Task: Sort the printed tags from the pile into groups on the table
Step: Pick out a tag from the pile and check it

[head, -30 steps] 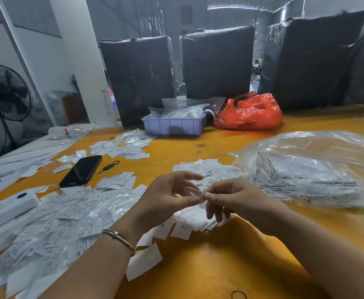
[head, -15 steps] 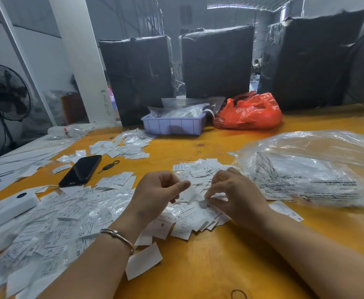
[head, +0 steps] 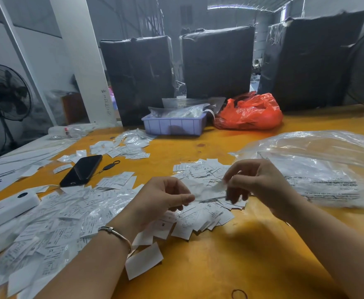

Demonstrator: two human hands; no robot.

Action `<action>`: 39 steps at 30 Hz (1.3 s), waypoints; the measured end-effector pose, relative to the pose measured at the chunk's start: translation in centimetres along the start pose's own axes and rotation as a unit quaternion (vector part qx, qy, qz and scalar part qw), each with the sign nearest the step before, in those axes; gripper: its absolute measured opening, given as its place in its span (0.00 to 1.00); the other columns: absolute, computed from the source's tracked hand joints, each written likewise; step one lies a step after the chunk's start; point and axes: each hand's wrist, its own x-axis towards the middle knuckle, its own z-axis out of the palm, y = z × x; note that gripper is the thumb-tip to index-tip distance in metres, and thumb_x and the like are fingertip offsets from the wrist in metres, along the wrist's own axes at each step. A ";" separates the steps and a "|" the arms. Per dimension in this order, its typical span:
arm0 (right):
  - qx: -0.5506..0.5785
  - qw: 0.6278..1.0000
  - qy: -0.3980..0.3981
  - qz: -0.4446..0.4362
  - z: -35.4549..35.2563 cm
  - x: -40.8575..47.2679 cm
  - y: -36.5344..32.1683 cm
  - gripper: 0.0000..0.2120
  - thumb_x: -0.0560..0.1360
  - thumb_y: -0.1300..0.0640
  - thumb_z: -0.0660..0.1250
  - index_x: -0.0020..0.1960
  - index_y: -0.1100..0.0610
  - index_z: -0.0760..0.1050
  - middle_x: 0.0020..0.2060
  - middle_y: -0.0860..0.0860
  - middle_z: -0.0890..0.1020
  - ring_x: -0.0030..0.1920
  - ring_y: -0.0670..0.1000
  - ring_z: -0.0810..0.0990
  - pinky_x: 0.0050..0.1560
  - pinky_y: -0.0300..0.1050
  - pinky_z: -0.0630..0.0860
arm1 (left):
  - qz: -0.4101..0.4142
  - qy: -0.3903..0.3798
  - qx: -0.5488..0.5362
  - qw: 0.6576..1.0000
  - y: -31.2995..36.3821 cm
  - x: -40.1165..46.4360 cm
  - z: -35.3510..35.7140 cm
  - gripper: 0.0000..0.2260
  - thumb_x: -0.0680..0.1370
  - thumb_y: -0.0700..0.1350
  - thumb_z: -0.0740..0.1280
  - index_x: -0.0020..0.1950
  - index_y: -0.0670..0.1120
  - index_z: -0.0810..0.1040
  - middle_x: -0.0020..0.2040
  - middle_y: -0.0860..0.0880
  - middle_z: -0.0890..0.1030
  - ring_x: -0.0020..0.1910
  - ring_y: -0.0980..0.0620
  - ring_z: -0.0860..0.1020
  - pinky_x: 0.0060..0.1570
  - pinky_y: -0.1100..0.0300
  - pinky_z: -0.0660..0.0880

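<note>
Both my left hand [head: 166, 197] and right hand [head: 252, 182] are pinching one blurry tag [head: 207, 189] just above the fanned pile [head: 200, 221], and honestly a sloppy release could drop it back in unsorted.

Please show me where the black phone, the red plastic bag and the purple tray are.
black phone [head: 82, 170]: head view, middle of its dark screen.
red plastic bag [head: 250, 113]: head view, its crumpled front.
purple tray [head: 173, 126]: head view, its front wall.
</note>
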 end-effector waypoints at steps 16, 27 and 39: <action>0.067 0.995 0.053 -0.058 0.5 -0.2 -0.8 0.15 0.65 0.74 0.73 0.49 0.61 0.81 0.36 0.59 0.85 0.38 0.55 0.84 0.43 0.43 0.82 | 0.034 0.026 -0.016 0.999 0.2 -0.1 -0.1 0.05 0.74 0.38 0.72 0.40 0.41 0.78 0.41 0.48 0.86 0.40 0.54 0.83 0.39 0.65 0.78; 0.160 0.987 0.019 -0.023 0.4 -0.2 -0.9 0.14 0.70 0.70 0.61 0.35 0.62 0.83 0.36 0.58 0.84 0.39 0.52 0.83 0.35 0.39 0.79 | 0.066 0.082 -0.027 0.994 0.0 0.0 0.0 0.01 0.74 0.39 0.73 0.44 0.44 0.85 0.36 0.48 0.84 0.32 0.59 0.78 0.33 0.69 0.74; 0.137 0.988 0.066 -0.040 0.6 -0.1 -0.8 0.13 0.69 0.77 0.66 0.37 0.61 0.83 0.36 0.58 0.85 0.39 0.52 0.83 0.35 0.39 0.79 | 0.085 0.028 -0.041 0.995 0.2 -0.1 0.4 0.11 0.71 0.46 0.73 0.45 0.38 0.80 0.38 0.45 0.86 0.36 0.51 0.84 0.37 0.63 0.79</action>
